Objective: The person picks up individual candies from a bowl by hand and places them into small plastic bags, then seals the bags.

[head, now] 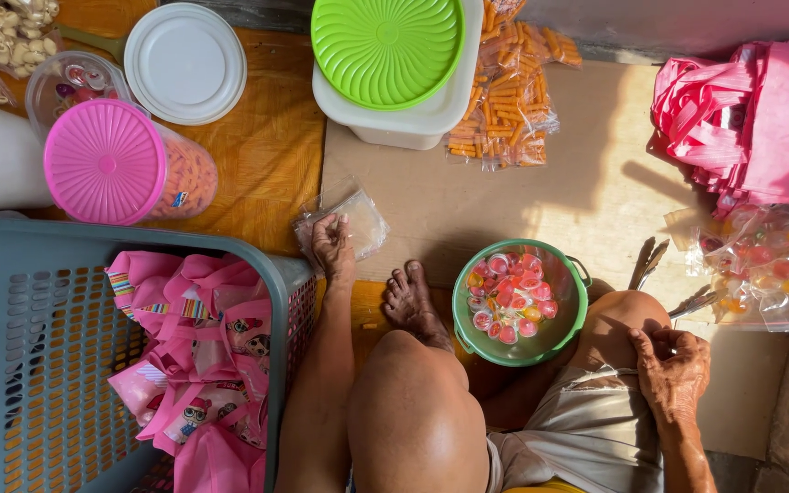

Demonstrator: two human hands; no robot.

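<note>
A seated person's left hand [331,246] pinches the near edge of a small clear packet [349,222] lying flat ahead on cardboard [541,196]; the right hand [673,363] (loosely curled, apparently empty) rests on the thigh, well apart.

A bowl [520,302] is sitting centrally; a laundry basket [66,365] is lying at eight o'clock, lidded tubs [385,68] at twelve, folded bags [751,119] at two.
</note>
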